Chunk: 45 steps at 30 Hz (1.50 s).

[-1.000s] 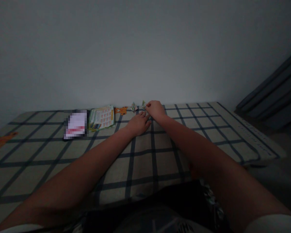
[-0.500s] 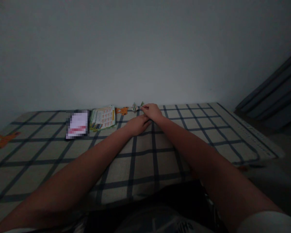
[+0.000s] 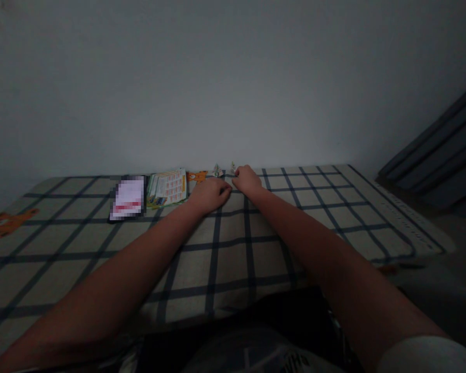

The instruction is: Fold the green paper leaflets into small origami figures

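Two small folded paper figures stand near the wall: the left paper figure (image 3: pixel 217 170) and the right paper figure (image 3: pixel 233 167). My right hand (image 3: pixel 248 179) is closed at the right figure, its fingertips against the lower part, which they partly hide. My left hand (image 3: pixel 210 194) rests on the cloth just in front of the left figure. Its thumb is a little apart from its loosely bent fingers, and nothing shows in it.
A checked cloth (image 3: pixel 233 264) covers the table. To the left lie a stack of printed sheets (image 3: pixel 169 186) and a phone-like device with a blurred screen (image 3: pixel 129 198). The wall (image 3: pixel 233 88) rises behind; a dark curtain (image 3: pixel 442 129) hangs at right.
My left hand has drawn away from the right one, toward the left. My right hand and the right paper figure have shifted slightly right, widening the gap between the figures.
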Each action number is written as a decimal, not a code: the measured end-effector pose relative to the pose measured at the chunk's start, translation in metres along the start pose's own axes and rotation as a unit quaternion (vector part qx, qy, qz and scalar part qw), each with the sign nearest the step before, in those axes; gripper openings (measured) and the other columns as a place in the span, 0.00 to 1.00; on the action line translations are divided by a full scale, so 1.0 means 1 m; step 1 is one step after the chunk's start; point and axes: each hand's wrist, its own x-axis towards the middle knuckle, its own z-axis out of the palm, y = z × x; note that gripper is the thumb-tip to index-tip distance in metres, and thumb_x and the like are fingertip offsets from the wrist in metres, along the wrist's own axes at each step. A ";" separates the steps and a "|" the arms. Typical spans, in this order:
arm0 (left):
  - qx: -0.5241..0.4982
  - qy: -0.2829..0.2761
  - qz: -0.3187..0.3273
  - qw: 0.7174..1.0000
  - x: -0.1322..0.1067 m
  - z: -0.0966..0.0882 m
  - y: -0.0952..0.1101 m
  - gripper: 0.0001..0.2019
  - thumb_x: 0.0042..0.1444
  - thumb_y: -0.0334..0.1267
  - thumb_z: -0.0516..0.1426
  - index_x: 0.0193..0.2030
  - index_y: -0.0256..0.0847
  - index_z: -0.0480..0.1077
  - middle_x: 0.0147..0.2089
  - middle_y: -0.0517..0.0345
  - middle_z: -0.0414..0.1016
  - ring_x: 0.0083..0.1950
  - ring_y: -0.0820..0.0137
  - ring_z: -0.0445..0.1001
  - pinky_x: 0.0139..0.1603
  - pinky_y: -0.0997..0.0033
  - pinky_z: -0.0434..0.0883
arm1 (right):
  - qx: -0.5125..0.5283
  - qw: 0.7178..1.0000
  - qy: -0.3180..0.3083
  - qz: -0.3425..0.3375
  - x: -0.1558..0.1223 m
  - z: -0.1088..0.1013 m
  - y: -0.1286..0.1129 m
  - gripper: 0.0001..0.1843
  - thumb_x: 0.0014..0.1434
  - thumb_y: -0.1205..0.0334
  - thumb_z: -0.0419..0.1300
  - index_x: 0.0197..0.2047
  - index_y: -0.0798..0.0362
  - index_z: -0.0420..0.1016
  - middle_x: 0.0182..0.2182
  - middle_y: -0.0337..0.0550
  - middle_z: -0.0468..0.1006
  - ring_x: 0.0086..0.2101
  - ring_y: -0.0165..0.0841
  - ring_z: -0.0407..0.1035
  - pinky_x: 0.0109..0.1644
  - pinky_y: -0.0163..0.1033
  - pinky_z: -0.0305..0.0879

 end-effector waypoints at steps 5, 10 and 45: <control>0.015 0.003 0.009 1.000 -0.001 0.001 -0.003 0.19 0.66 0.44 0.50 0.49 0.40 0.81 0.50 0.45 0.83 0.53 0.55 0.79 0.52 0.56 0.74 | -0.019 0.998 0.056 -0.005 -0.004 -0.002 0.001 0.14 0.64 0.66 0.57 0.52 0.57 0.76 0.54 0.57 0.74 0.51 0.42 0.72 0.53 0.44 0.69; 0.018 0.010 0.010 1.000 -0.001 0.002 -0.003 0.20 0.66 0.44 0.50 0.48 0.40 0.81 0.49 0.45 0.83 0.53 0.54 0.78 0.51 0.56 0.74 | -0.029 0.997 0.055 0.041 -0.002 -0.001 0.007 0.21 0.62 0.63 0.62 0.58 0.59 0.73 0.56 0.60 0.72 0.54 0.46 0.70 0.57 0.46 0.67; 0.143 -0.027 -0.214 0.966 -0.009 -0.033 -0.032 0.26 0.65 0.50 0.51 0.56 0.33 0.78 0.57 0.33 0.78 0.57 0.45 0.77 0.53 0.54 0.74 | -0.078 0.983 0.095 -0.133 -0.028 -0.020 -0.002 0.17 0.68 0.49 0.60 0.49 0.55 0.76 0.50 0.53 0.76 0.51 0.43 0.68 0.50 0.44 0.65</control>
